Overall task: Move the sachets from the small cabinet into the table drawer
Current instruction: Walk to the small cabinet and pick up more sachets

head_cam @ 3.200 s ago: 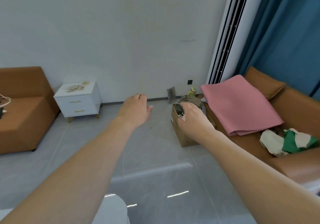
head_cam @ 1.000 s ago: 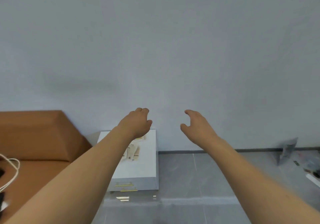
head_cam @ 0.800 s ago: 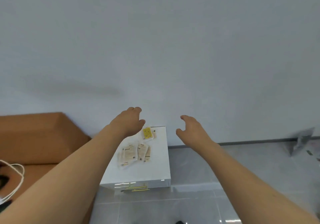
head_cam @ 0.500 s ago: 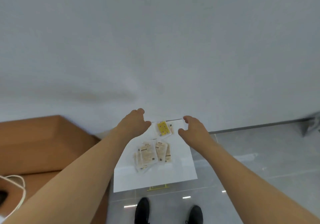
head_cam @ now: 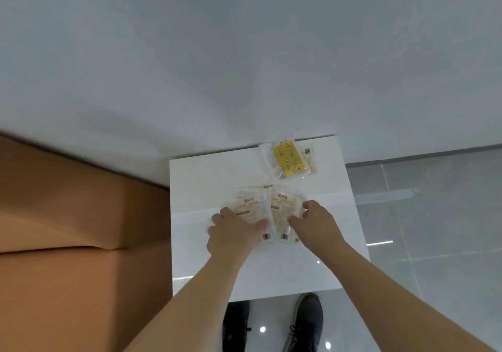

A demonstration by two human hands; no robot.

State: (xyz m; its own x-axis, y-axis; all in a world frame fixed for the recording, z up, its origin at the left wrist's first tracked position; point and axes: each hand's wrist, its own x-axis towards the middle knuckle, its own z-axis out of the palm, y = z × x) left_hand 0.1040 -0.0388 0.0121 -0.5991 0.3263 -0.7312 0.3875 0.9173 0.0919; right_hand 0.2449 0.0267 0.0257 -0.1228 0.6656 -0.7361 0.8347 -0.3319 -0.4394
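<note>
Sachets (head_cam: 267,213) on small cabinet (head_cam: 312,264) are now reached: both hands lowered since half a second ago; left hand (head_cam: 233,233) laid flat, right hand (head_cam: 315,222) pinching one. Pickup starting; none moved yet.

Arms: 2 bare forearms in view, no sleeves, no watch, no bands or rings.
Left hand (head_cam: 233,232): bare, no glove; short nails as far as can be told.
Right hand (head_cam: 315,222): bare, no glove; nothing worn at the wrist behind it.
Left shoe (head_cam: 235,324): black, low-cut, rounded toe, plain upper.
Right shoe (head_cam: 307,321): dark grey to black, low-cut, dark laces over the tongue.
Legs: hidden behind the arms and shoes; clothing there cannot be told.
</note>
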